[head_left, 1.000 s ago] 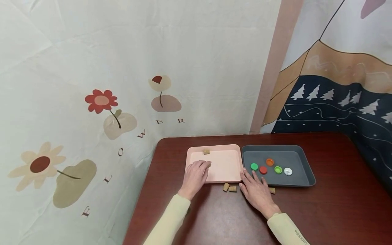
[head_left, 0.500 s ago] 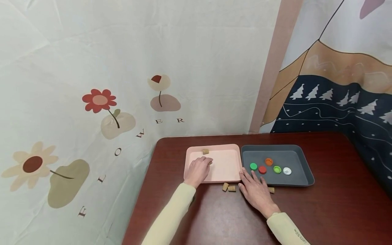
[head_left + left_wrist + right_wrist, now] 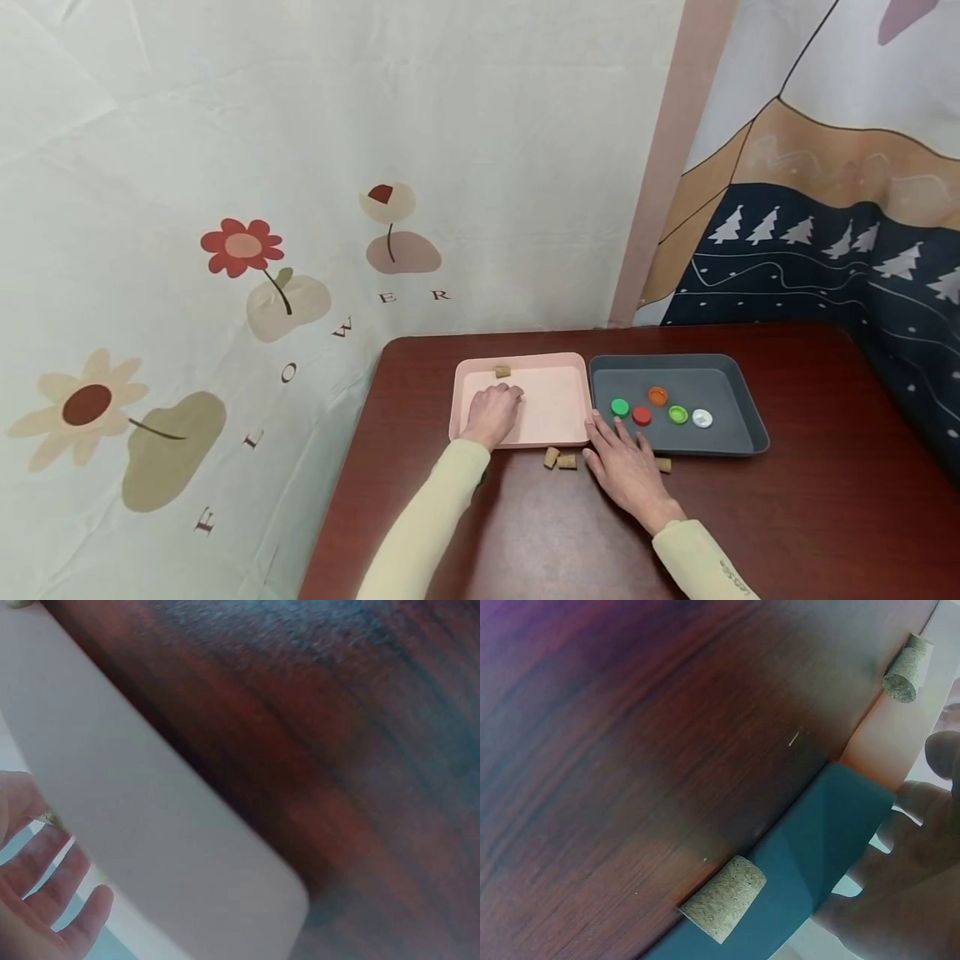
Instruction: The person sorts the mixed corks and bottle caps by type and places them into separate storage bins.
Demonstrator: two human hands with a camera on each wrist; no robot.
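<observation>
Left hand (image 3: 495,414) pinches the near cork (image 3: 52,817) inside the pink tray (image 3: 555,408); the far cork (image 3: 502,372) lies crosswise just beyond that hand, while the right hand (image 3: 628,473), fingers spread, sits farther off

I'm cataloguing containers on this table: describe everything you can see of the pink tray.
The pink tray is shallow and rectangular, with rounded corners and low walls, plastic by its look. It lies flat on the reddish table, its right edge seeming to meet the grey tray. One cork lies inside near the far wall. The left hand is over its floor; the right hand lies by its near right corner, contact unclear.
</observation>
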